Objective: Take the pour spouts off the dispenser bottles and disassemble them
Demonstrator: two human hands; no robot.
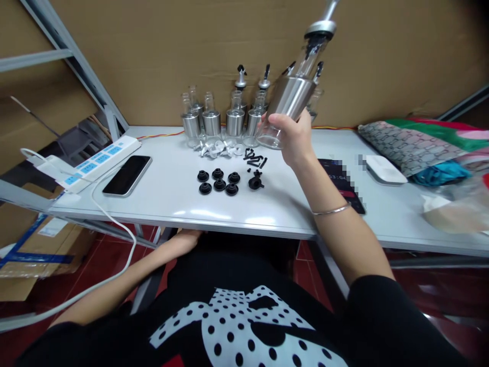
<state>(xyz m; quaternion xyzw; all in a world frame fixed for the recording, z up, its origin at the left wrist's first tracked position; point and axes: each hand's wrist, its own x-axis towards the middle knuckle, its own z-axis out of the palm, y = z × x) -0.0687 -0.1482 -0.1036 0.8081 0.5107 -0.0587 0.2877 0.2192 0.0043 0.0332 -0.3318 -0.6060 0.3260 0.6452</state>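
My right hand [297, 136] is wrapped round a glass oil bottle [292, 97] with a brushed steel sleeve. It tilts to the right above the table, a black and silver pourer in its neck. Below my right hand lie small black levers [255, 157] and black round stoppers [219, 184] in rows. White plastic parts [219, 149] are heaped by several open-necked bottles [212, 121]. Pourer tops [264, 83] show on bottles behind. My left hand [190, 238] is at the table's front edge, its fingers hidden underneath.
On the left of the white table [171, 206] lie a power strip [101, 162] and a phone [128, 176]. A dark tablet-like screen [341, 183], a white box [385, 169] and a patterned bag [405, 142] are on the right. Cardboard [160, 46] stands behind; a white cable hangs at left.
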